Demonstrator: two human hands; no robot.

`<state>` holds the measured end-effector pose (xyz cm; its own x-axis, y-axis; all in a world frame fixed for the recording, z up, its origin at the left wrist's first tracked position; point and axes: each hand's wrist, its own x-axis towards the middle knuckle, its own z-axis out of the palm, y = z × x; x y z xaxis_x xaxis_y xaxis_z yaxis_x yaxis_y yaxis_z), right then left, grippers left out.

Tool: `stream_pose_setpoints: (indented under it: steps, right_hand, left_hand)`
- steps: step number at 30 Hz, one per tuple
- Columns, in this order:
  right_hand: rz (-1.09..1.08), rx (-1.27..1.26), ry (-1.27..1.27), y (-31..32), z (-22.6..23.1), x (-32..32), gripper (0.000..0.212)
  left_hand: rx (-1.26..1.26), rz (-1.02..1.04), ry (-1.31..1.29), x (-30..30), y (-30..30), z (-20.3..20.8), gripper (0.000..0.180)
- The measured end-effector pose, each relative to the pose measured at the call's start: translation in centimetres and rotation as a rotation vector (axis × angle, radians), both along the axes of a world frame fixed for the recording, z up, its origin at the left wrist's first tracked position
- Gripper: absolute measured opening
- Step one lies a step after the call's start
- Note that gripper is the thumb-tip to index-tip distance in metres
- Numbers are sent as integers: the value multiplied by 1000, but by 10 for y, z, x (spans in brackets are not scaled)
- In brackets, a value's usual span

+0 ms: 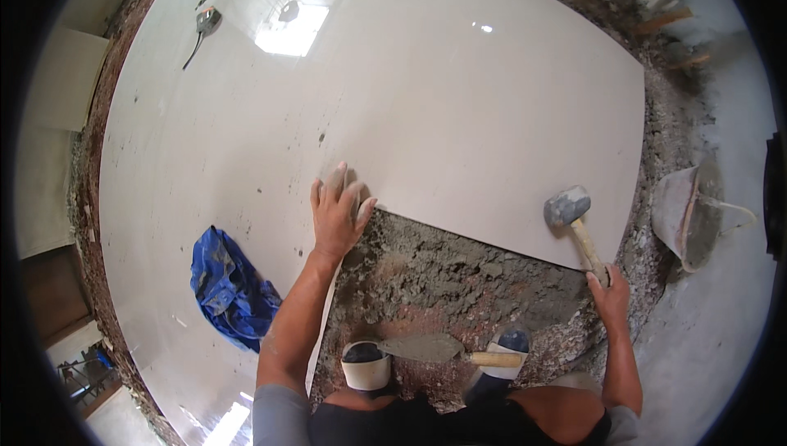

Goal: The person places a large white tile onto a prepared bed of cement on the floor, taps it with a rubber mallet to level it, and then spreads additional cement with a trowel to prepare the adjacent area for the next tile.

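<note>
1. Right hand (609, 294): wrapped round the handle end of a mallet (584, 241); forearm nearly straight up the view.
2. Left hand (334, 208): fingers spread, laid at the inner corner of the pale tile surface (459, 118); forearm slants up and rightward.
3. Mallet: over the tile surface's lower right part; head points away, slightly left; long axis slants upper left to lower right. Contact unclear.
4. Grey mortar (459, 274) between the hands; trowel (422, 348) nearer the body.

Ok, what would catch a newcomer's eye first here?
Likely the mallet, gripped in the right hand toward the right side of the glossy pale tiles. Next, the crumpled blue bundle on the tiles at lower left, then the rough grey mortar between the right hand and the left hand.
</note>
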<state>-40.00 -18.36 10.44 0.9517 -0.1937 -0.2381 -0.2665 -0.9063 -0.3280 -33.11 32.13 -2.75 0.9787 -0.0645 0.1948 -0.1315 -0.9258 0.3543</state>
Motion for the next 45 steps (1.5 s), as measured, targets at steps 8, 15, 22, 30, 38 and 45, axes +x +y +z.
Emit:
stream_pose_setpoints:
  steps: [8, 15, 22, 30, 38, 45]
  right_hand:
    - [332, 116, -116, 45, -65, 119, 25]
    - [366, -181, -552, 155, -93, 422, 48]
    - [263, -215, -360, 258, -116, 594, 65]
    - [249, -81, -110, 289, -121, 631, 73]
    - [296, -130, -174, 286, -119, 632, 79]
    - [389, -193, -170, 278, -110, 630, 79]
  left_hand:
    - [95, 138, 185, 175, -26, 13, 82]
    - [214, 100, 293, 194, -25, 9, 88]
    - [158, 110, 395, 202, -24, 19, 93]
    - [124, 95, 488, 202, -21, 17, 95]
    - [117, 92, 468, 202, -21, 16, 96]
    - [123, 84, 426, 199, -20, 13, 95]
